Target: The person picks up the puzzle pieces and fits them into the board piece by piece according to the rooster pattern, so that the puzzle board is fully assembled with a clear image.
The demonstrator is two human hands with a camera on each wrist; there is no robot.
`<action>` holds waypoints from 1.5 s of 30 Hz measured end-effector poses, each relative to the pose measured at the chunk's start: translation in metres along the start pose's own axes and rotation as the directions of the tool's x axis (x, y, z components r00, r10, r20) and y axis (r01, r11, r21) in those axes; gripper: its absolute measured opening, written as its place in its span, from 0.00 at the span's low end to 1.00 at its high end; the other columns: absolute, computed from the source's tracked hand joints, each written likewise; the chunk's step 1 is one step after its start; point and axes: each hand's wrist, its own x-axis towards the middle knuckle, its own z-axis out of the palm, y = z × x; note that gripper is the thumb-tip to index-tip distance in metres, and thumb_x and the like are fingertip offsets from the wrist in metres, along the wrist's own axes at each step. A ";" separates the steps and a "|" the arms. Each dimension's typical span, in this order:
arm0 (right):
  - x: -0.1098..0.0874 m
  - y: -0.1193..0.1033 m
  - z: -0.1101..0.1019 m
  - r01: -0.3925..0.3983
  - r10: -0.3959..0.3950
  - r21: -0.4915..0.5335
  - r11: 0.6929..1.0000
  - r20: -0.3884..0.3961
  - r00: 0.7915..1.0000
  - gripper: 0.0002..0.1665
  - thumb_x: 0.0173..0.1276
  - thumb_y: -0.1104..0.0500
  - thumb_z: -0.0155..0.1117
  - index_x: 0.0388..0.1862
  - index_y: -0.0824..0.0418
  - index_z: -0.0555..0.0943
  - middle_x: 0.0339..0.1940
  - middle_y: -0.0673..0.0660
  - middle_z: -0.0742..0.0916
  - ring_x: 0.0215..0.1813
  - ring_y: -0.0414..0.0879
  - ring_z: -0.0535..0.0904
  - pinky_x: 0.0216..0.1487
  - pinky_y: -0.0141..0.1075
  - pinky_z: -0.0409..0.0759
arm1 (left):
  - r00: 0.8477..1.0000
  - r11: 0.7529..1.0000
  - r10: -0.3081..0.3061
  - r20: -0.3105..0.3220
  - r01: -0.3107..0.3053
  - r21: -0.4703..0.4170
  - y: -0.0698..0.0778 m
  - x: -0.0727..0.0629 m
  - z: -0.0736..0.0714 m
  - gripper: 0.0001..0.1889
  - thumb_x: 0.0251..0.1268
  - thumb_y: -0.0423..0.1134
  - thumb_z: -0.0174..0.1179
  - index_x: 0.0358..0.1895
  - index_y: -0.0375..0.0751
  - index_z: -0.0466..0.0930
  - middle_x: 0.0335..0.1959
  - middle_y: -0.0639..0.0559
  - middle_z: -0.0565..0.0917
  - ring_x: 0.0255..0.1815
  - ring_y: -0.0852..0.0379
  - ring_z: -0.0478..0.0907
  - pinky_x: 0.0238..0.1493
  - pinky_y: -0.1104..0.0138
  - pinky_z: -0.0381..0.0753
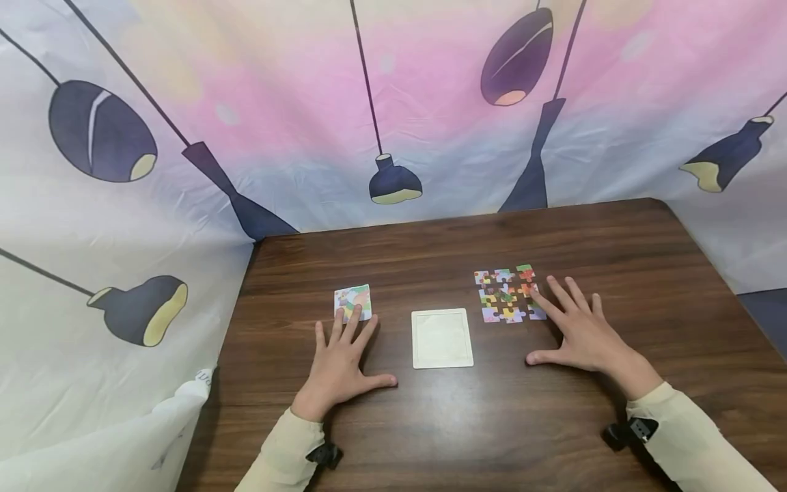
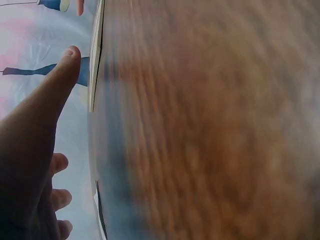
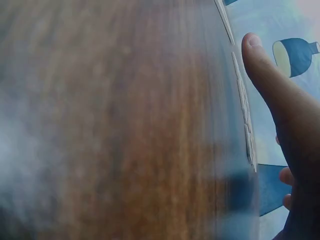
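Observation:
In the head view my left hand [image 1: 340, 365] is spread, palm down, its fingertips overlapping the near edge of a small square picture card [image 1: 353, 297]. Whether they touch it I cannot tell. My right hand [image 1: 584, 335] is spread too, its index fingertip at the right side of several jigsaw puzzle pieces [image 1: 505, 295], laid in loose rows. Between the hands lies a cream square puzzle tray [image 1: 441, 339] with a raised border. Both wrist views show an extended thumb; the left wrist view catches the tray's edge [image 2: 96, 60], the right one the edges of the pieces [image 3: 242, 95].
A dark wood-grain table [image 1: 443, 430] carries everything. Behind it and on the left hangs a printed cloth [image 1: 307, 102] with painted lamps. A loose fold of cloth [image 1: 184, 403] bulges by the table's left edge. Each wrist wears a black strap with a camera [image 1: 633, 432].

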 end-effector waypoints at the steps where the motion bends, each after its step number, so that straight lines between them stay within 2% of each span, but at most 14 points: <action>1: 0.001 0.001 0.000 -0.001 0.001 0.003 1.000 0.000 1.000 0.76 0.49 0.19 0.76 0.88 0.54 0.57 0.87 0.71 0.53 0.85 0.74 0.40 0.68 0.86 0.43 | 1.000 1.000 0.002 -0.003 -0.002 -0.003 0.001 0.000 0.001 0.64 0.46 0.84 0.66 0.85 0.52 0.61 0.87 0.41 0.52 0.84 0.27 0.47 0.75 0.23 0.42; 7: 0.008 0.005 -0.001 0.010 -0.009 0.048 0.999 -0.013 1.000 0.75 0.50 0.23 0.78 0.88 0.54 0.57 0.87 0.70 0.53 0.85 0.73 0.40 0.70 0.84 0.42 | 1.000 0.999 0.010 -0.023 -0.011 -0.047 0.008 0.004 0.007 0.64 0.48 0.84 0.65 0.86 0.51 0.59 0.87 0.40 0.52 0.85 0.28 0.46 0.76 0.24 0.44; 14: 0.015 0.015 0.002 0.021 -0.015 0.123 0.992 -0.046 0.999 0.75 0.53 0.28 0.82 0.89 0.53 0.53 0.87 0.70 0.52 0.85 0.74 0.41 0.73 0.81 0.40 | 0.998 0.982 0.055 -0.038 -0.061 -0.180 0.020 0.012 0.014 0.62 0.51 0.78 0.70 0.86 0.50 0.58 0.87 0.39 0.52 0.86 0.30 0.42 0.78 0.27 0.44; 17: 0.020 0.017 0.004 0.028 -0.021 0.134 0.991 -0.055 0.998 0.75 0.53 0.29 0.82 0.89 0.53 0.52 0.87 0.70 0.52 0.85 0.73 0.40 0.75 0.79 0.38 | 0.997 0.967 0.071 -0.028 -0.075 -0.244 0.021 0.015 0.017 0.61 0.52 0.76 0.72 0.86 0.51 0.57 0.87 0.40 0.51 0.87 0.32 0.40 0.80 0.31 0.44; 23: 0.039 0.011 0.008 0.062 -0.046 0.162 0.985 -0.097 0.994 0.75 0.53 0.30 0.83 0.89 0.54 0.53 0.87 0.70 0.54 0.85 0.73 0.41 0.75 0.79 0.39 | 0.997 0.921 0.076 0.006 -0.068 -0.383 0.024 0.019 0.025 0.60 0.53 0.72 0.75 0.86 0.53 0.57 0.88 0.44 0.50 0.87 0.35 0.41 0.78 0.35 0.58; 25: 0.047 0.010 0.008 0.067 -0.049 0.168 0.984 -0.106 0.993 0.75 0.52 0.30 0.83 0.89 0.53 0.53 0.87 0.70 0.54 0.85 0.73 0.41 0.75 0.79 0.39 | 0.996 0.910 0.088 0.007 -0.078 -0.406 0.025 0.024 0.029 0.61 0.52 0.72 0.75 0.86 0.53 0.56 0.88 0.44 0.50 0.87 0.37 0.41 0.80 0.37 0.57; 29: 0.067 0.008 0.008 0.086 -0.066 0.187 0.979 -0.115 0.991 0.74 0.54 0.32 0.83 0.89 0.51 0.53 0.87 0.70 0.54 0.85 0.73 0.41 0.76 0.79 0.38 | 0.992 0.911 0.130 0.001 -0.119 -0.395 0.027 0.039 0.037 0.61 0.52 0.72 0.74 0.87 0.53 0.56 0.87 0.44 0.51 0.88 0.39 0.41 0.84 0.42 0.44; 32: 0.082 0.005 0.007 0.103 -0.080 0.212 0.972 -0.116 0.990 0.71 0.56 0.34 0.83 0.89 0.52 0.54 0.87 0.70 0.54 0.85 0.73 0.40 0.76 0.78 0.37 | 0.988 0.913 0.156 0.011 -0.140 -0.382 0.027 0.049 0.041 0.63 0.50 0.72 0.75 0.87 0.51 0.55 0.87 0.44 0.52 0.88 0.39 0.40 0.85 0.43 0.39; 39: 0.110 0.000 0.006 0.099 -0.080 0.248 0.964 -0.086 0.993 0.64 0.61 0.37 0.81 0.88 0.52 0.57 0.87 0.69 0.54 0.86 0.71 0.39 0.76 0.78 0.36 | 0.982 0.924 0.174 0.067 -0.140 -0.357 0.025 0.057 0.040 0.70 0.42 0.73 0.79 0.87 0.47 0.52 0.87 0.42 0.51 0.88 0.39 0.38 0.84 0.42 0.35; 45: 0.123 0.000 0.004 0.082 -0.071 0.256 0.963 -0.052 0.996 0.58 0.64 0.40 0.80 0.86 0.56 0.62 0.86 0.71 0.54 0.85 0.73 0.39 0.75 0.79 0.36 | 0.978 0.928 0.197 0.070 -0.162 -0.335 0.025 0.059 0.039 0.70 0.41 0.72 0.79 0.86 0.43 0.55 0.87 0.42 0.51 0.88 0.37 0.39 0.84 0.41 0.37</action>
